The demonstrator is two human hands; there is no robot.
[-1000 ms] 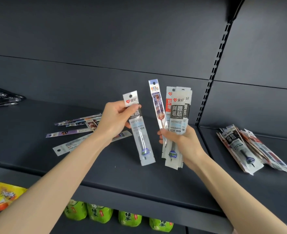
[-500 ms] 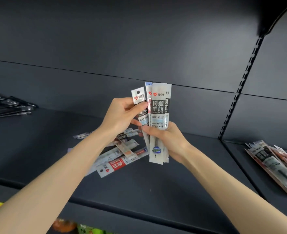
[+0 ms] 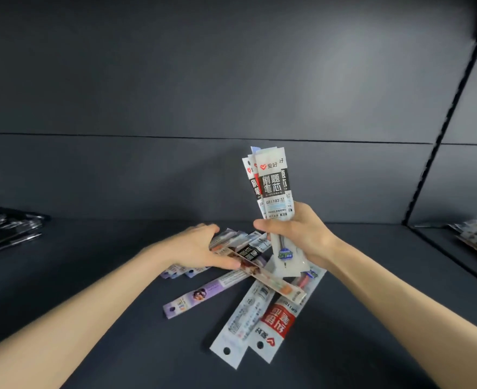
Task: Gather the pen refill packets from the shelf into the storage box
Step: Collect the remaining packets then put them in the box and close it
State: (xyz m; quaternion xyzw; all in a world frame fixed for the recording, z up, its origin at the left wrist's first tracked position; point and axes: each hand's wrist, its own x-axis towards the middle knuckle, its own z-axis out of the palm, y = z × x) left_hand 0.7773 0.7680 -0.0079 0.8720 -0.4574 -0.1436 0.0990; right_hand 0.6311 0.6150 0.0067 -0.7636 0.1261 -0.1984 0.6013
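The right hand [image 3: 302,237] is gripping an upright bundle [image 3: 274,186] of long, clear-and-white packets with black label blocks (red heart logo on top). The left hand [image 3: 198,248] is lying on the loose pile [image 3: 248,310] fanned mid-shelf [image 3: 85,248], reaching toward its front edge; whether it is pinching any I cannot tell.

Loose packets [image 3: 248,310] on shelf [image 3: 97,276], beneath held bundle [image 3: 274,192].
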